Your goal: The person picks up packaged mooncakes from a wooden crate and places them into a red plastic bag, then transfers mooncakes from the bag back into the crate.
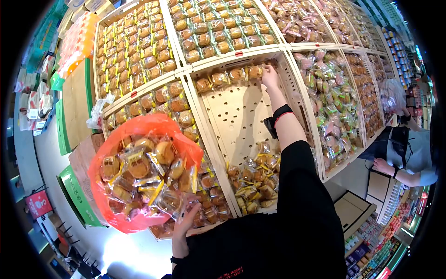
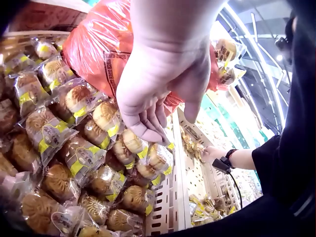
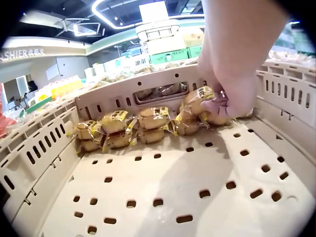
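At the far wall of the crate (image 1: 223, 111), my right hand (image 1: 270, 76) grips a wrapped mooncake (image 3: 197, 100) at the right end of a row. The row of wrapped mooncakes (image 3: 153, 118) stands two high along that wall. Loosely bent fingers show on my left hand (image 2: 160, 84), which is beside an orange-red plastic bag (image 1: 100, 158). Wrapped mooncakes (image 1: 138, 165) with yellow strips fill the bag, which rests on the neighbouring crate. Below my left fingertips lie more wrapped mooncakes (image 2: 104, 116). A loose heap of small wrapped pastries (image 1: 255, 181) occupies the near end of the right hand's crate.
Full crates of wrapped pastries (image 1: 218, 28) adjoin at the back, with others (image 1: 332, 102) to the right. Green-and-brown cartons (image 1: 76, 102) stand on the left. A person (image 1: 395, 144) with a clear plastic bag (image 1: 392, 95) is at the far right.
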Motion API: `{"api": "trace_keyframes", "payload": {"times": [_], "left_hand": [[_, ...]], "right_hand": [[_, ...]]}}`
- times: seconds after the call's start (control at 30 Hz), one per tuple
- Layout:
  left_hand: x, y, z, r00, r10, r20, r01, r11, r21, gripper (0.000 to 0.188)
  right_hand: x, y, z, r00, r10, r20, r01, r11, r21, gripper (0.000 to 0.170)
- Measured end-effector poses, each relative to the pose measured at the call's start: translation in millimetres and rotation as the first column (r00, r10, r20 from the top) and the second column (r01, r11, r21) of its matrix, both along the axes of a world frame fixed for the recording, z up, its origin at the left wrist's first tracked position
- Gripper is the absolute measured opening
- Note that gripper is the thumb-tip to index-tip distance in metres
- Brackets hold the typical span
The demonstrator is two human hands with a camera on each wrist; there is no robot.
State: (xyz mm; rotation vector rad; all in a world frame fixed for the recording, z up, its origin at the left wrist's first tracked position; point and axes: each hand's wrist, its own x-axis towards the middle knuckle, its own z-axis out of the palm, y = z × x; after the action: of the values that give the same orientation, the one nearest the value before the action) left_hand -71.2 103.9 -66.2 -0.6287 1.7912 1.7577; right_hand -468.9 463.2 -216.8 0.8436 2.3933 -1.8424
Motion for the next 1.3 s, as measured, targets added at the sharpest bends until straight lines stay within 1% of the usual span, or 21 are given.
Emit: {"api": "trace_keyframes", "payload": {"times": [0.07,0.13,0.17,0.27,0.3,0.33,0.4,0.47,0.53,0.57,0.67,0.73,0.77,0.8,0.9,0.97,1.0,1.07,1.1,1.17,1.3], "left_hand": [[2.2,-3.3,-5.5,1.000,-0.002,0.024,0.003,1.000,-0.015,0.034],[2.5,-5.2,-10.3,0.986,-0.059,0.156,0.071,0.995,-0.075,0.035],[0.4,-6.3,-10.8,0.982,-0.074,0.176,0.086,0.994,-0.064,0.035],[4.4,-10.2,-22.7,0.984,-0.091,0.151,0.101,0.993,-0.065,0.035],[4.2,-8.9,-22.3,0.984,-0.087,0.155,0.098,0.993,-0.065,0.035],[3.6,-7.7,-21.3,0.986,-0.079,0.145,0.093,0.991,-0.092,0.034],[-0.8,-6.1,-15.7,0.986,-0.076,0.149,0.093,0.989,-0.112,0.033],[-10.4,-1.8,-4.0,0.980,-0.085,0.182,0.100,0.992,-0.078,0.033],[-15.1,0.7,1.3,0.981,-0.063,0.182,0.071,0.997,-0.038,0.032],[-13.0,-0.4,1.2,0.984,-0.056,0.169,0.063,0.997,-0.040,0.031],[-8.8,-2.5,1.7,0.989,-0.050,0.136,0.059,0.996,-0.063,0.031],[-8.8,-2.0,5.2,1.000,-0.025,-0.008,0.025,1.000,-0.004,0.031],[-11.3,-0.8,9.6,0.998,-0.052,-0.023,0.052,0.998,-0.034,0.031],[-13.5,1.3,12.1,0.999,-0.043,-0.031,0.042,0.998,-0.035,0.031],[-9.0,1.8,17.3,0.996,-0.064,-0.065,0.064,0.998,0.007,0.031],[-6.9,1.9,24.1,0.997,-0.063,-0.049,0.064,0.998,0.009,0.031],[-8.0,3.0,27.3,0.997,-0.067,-0.040,0.067,0.998,0.018,0.032],[-5.1,2.6,34.1,0.998,-0.044,-0.055,0.044,0.999,0.009,0.034],[-1.4,0.9,34.1,0.994,-0.040,-0.098,0.042,0.999,0.020,0.034],[2.7,-3.3,39.6,0.984,-0.056,-0.168,0.060,0.998,0.022,0.033],[8.7,-11.9,41.6,0.979,-0.018,-0.204,0.030,0.998,0.057,0.032]], "right_hand": [[-10.1,-7.6,-16.3,0.998,0.060,-0.025,-0.058,0.995,0.080,0.024],[-21.2,-9.1,-38.9,0.976,0.156,-0.150,-0.099,0.938,0.333,0.027],[-21.4,-10.4,-46.6,0.980,0.094,-0.173,-0.051,0.970,0.239,0.023],[-5.6,-19.7,-27.9,0.984,-0.032,-0.175,0.063,0.982,0.178,0.020],[-6.2,-16.8,-28.3,0.983,0.057,-0.175,0.003,0.946,0.325,0.023],[-5.0,-16.7,-30.5,0.984,0.059,-0.169,-0.001,0.946,0.324,0.023],[0.1,-15.6,-18.5,0.992,0.121,0.020,-0.104,0.749,0.655,0.033],[3.5,-16.2,-3.1,0.977,0.111,0.184,-0.208,0.695,0.688,0.045],[5.7,-16.8,-0.2,0.995,0.064,0.071,-0.096,0.647,0.756,0.042],[8.8,-17.6,2.4,0.995,0.067,0.079,-0.103,0.649,0.754,0.042],[27.2,-11.2,4.2,0.995,0.067,-0.071,-0.010,0.791,0.612,0.041],[60.8,-13.8,12.6,0.964,0.251,-0.083,-0.193,0.883,0.428,0.036],[89.9,-18.5,20.8,0.937,0.335,-0.101,-0.256,0.853,0.455,0.030],[118.0,-25.0,36.4,0.905,0.425,-0.013,-0.395,0.852,0.344,0.026],[200.9,-53.5,66.7,0.735,0.654,0.180,-0.672,0.737,0.070,0.023],[250.0,-70.8,70.2,0.563,0.787,0.253,-0.825,0.555,0.107,0.025],[268.9,-77.8,70.5,0.493,0.820,0.291,-0.869,0.448,0.208,0.031],[300.3,-86.4,60.0,0.460,0.828,0.321,-0.847,0.300,0.439,0.041],[309.6,-91.8,63.9,0.459,0.833,0.310,-0.845,0.301,0.442,0.041],[323.5,-103.0,71.2,0.450,0.757,0.473,-0.816,0.134,0.562,0.049],[336.1,-112.7,57.2,0.555,0.717,0.423,-0.704,0.135,0.697,0.049]]}}
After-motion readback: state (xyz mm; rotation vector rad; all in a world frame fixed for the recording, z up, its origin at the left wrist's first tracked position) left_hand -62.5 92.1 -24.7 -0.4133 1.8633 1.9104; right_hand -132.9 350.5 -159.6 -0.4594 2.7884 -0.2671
